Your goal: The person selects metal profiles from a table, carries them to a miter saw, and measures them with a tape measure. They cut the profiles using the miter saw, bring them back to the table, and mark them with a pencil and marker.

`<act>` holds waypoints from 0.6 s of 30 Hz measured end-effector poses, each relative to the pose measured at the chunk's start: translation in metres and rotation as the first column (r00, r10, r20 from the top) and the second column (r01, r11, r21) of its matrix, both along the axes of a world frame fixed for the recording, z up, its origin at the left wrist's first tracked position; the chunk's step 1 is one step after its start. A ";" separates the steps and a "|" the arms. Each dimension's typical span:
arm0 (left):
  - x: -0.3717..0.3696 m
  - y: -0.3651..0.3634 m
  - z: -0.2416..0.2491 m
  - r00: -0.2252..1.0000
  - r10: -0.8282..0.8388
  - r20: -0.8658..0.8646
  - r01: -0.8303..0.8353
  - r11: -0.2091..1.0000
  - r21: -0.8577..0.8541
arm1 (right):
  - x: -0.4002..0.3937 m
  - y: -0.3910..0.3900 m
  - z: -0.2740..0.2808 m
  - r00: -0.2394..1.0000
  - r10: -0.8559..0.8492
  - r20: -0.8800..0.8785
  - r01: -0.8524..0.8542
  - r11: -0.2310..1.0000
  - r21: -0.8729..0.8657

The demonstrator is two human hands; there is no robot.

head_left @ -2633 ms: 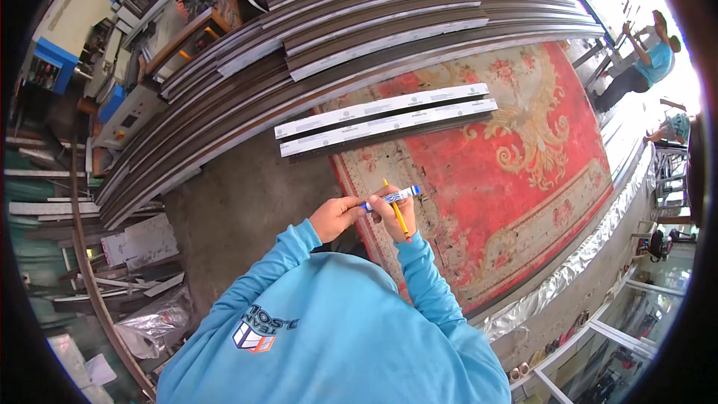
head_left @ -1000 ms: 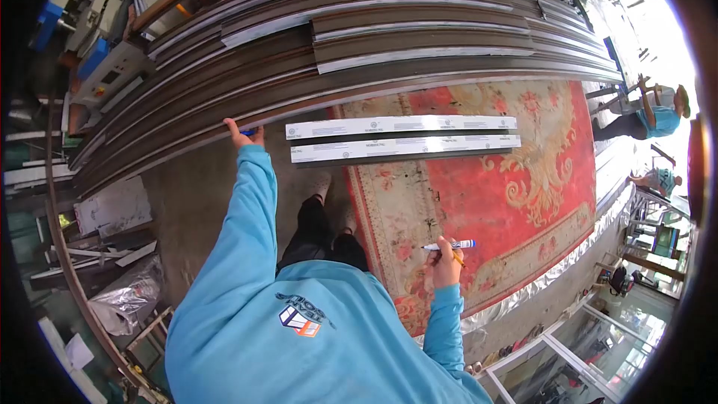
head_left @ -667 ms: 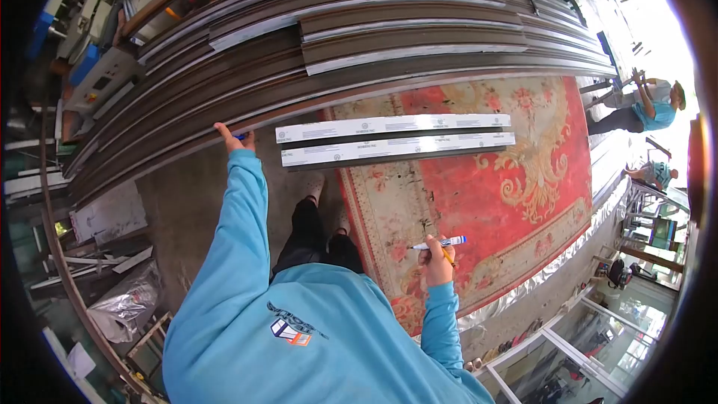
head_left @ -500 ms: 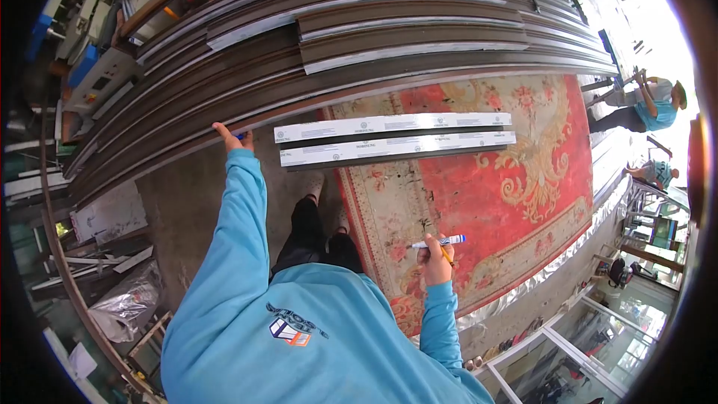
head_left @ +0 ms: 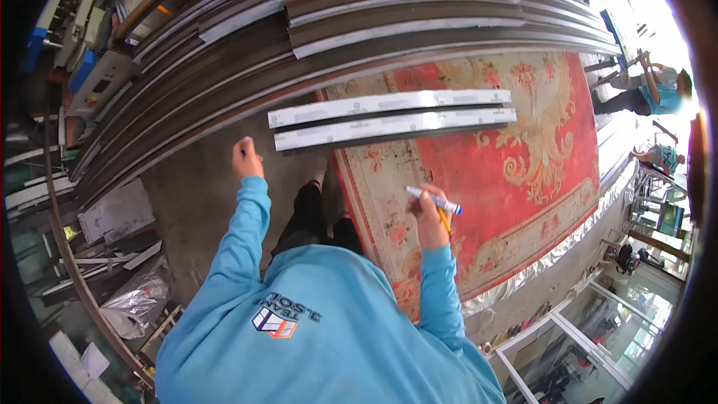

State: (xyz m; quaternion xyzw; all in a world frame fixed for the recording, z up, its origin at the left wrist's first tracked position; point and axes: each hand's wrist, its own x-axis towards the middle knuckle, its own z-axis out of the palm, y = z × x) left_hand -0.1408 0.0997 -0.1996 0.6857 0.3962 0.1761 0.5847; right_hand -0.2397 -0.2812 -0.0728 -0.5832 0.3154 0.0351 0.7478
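Observation:
My left hand [head_left: 247, 158] is closed in the air over the bare floor, left of two short profiles; a small dark bit shows at its fingers, too small to name. My right hand [head_left: 431, 218] is closed around a white marker with a blue end [head_left: 443, 202] and a yellow pencil-like stick [head_left: 446, 220], above the patterned rug. The upper white-filmed profile [head_left: 389, 106] and the lower one [head_left: 396, 127] lie side by side, touching neither hand.
Long brown profiles [head_left: 314, 30] are stacked across the top. A red and beige rug [head_left: 479, 172] covers the floor at right. Two people [head_left: 661, 96] are at far right. Silver wrapping [head_left: 138, 299] and scraps lie at lower left, framed glass [head_left: 576, 337] at lower right.
My left hand has come off the edge of the long profiles and moved down and right. My right hand has risen slightly, with the marker now tilted differently.

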 end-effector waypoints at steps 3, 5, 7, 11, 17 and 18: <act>-0.027 -0.058 0.056 0.886 -0.462 -0.033 0.462 0.876 0.139 | 0.023 0.006 0.009 0.992 -0.078 0.098 0.045 0.952 0.301; -0.037 -0.094 0.082 0.721 -0.693 0.024 0.691 0.721 0.051 | 0.036 0.010 0.011 0.980 0.051 0.195 -0.111 0.943 0.315; -0.038 -0.123 0.094 0.500 -0.858 0.115 0.857 0.510 0.079 | 0.044 0.016 0.008 0.970 0.090 0.228 -0.161 0.936 0.314; -0.022 -0.147 0.128 0.371 -0.928 0.003 0.924 0.370 0.098 | 0.059 0.029 0.019 0.945 0.170 0.280 -0.235 0.947 0.218; 0.049 -0.140 0.099 0.498 -0.817 -0.291 0.735 0.220 0.641 | 0.095 0.001 0.001 0.910 0.196 0.365 -0.172 0.980 -0.099; 0.061 -0.141 0.098 0.518 -0.766 -0.382 0.726 0.157 0.669 | 0.102 -0.003 0.000 0.915 0.204 0.349 -0.170 0.977 -0.125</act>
